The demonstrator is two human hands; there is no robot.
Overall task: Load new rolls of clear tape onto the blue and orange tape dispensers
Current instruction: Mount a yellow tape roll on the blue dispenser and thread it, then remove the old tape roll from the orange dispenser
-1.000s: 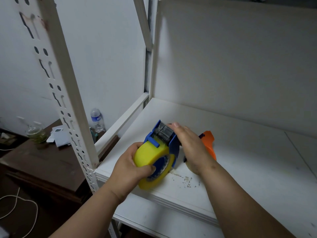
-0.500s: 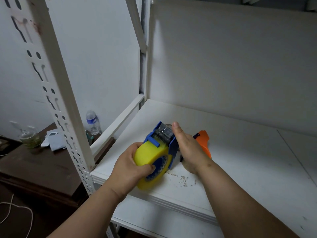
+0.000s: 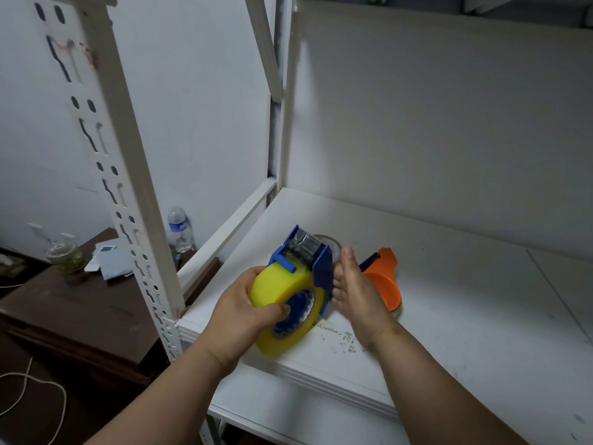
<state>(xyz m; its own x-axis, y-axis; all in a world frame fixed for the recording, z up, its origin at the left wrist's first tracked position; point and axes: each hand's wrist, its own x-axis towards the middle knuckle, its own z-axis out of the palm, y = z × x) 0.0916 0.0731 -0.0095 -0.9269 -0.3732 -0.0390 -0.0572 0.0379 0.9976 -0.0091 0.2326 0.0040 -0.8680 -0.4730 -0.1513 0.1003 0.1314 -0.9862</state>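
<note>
A yellowish roll of clear tape point(image 3: 282, 287) sits on the blue tape dispenser point(image 3: 322, 266), held above the front left corner of the white shelf point(image 3: 449, 300). My left hand point(image 3: 240, 313) grips the roll from the left, thumb at its core. My right hand point(image 3: 356, 290) is flat beside the dispenser's right side plate, fingers straight, touching or nearly touching it. The orange tape dispenser point(image 3: 383, 281) lies on the shelf just behind my right hand. A second clear roll point(image 3: 330, 244) peeks out behind the blue dispenser.
A white slotted shelf post point(image 3: 128, 194) stands left of my hands. Beyond it a dark wooden table point(image 3: 64, 303) carries a glass jar point(image 3: 65, 255) and papers, with a water bottle point(image 3: 180, 229) behind. A white cable point(image 3: 25, 377) lies on the floor.
My right hand has come off the top of the blue dispenser and opened flat along its right side. The left hand keeps its grip on the roll.
</note>
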